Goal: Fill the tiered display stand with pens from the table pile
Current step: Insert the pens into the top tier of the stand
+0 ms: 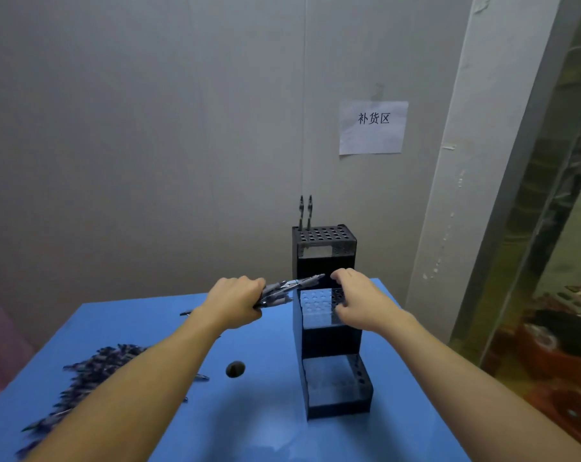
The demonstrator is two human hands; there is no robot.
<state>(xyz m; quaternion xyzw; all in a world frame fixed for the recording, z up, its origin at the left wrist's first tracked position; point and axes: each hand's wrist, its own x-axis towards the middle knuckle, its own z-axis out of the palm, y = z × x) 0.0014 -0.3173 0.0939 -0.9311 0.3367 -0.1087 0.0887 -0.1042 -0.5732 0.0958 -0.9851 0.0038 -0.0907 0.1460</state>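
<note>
A black three-tiered display stand point(329, 341) with perforated tops stands on the blue table point(255, 418). Two pens point(306, 211) stand upright in the top tier's back left holes. My left hand point(234, 303) grips a bundle of pens point(287, 290) that points right toward the stand's middle tier. My right hand point(361, 300) hovers over the middle tier with fingers curled; its fingertips reach toward the bundle's tips, and whether they pinch a pen is unclear. A pile of dark pens point(82, 385) lies at the table's left, partly hidden by my left forearm.
A round dark hole point(235, 369) sits in the table left of the stand's lowest tier. A paper sign point(373, 127) hangs on the grey wall behind. Cluttered red and brown items point(562, 348) lie on the floor right of the table.
</note>
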